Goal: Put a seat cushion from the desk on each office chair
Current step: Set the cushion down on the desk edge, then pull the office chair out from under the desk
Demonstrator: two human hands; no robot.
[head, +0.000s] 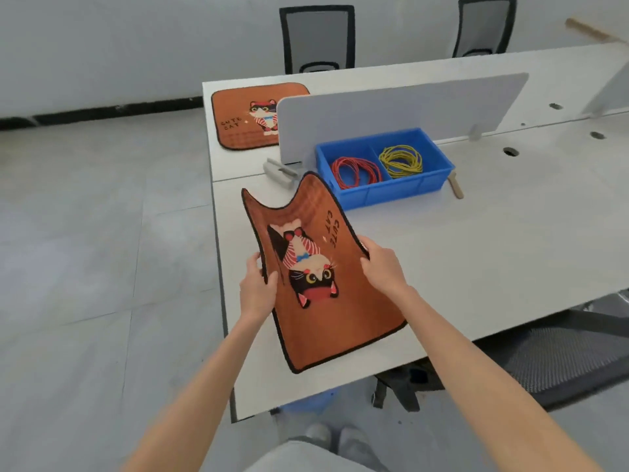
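Orange plush, black-edged: the cushion (326, 277) you hold is clear of the tabletop (476, 253) along most of its length and sags in the middle between your two hands, the cat print upside down to you. Your left hand (257, 287) pinches the left edge, thumb on the printed face and fingers beneath; your right hand (383, 264) curls over the right edge in the same way. Gripping opposite edges keeps the soft fabric from folding on itself, though the far corners rise and the near end droops past the tabletop edge.

Finding: the lift is under way; the carry to a chair is not yet made. The nearest seat, a dark mesh one (558, 356), sits tucked under the tabletop to your right, so it will likely need pulling out.

Beyond your hands, a blue bin (388, 192) holds red and yellow wire coils in separate compartments, just beside the cushion's far corner; mind it as you turn. A white divider (401, 107) stands behind it.

Farther on, the second cushion (248, 117) lies flat near the far left corner, untouched. Two chairs (318, 39) stand against the far side, their seats hidden.
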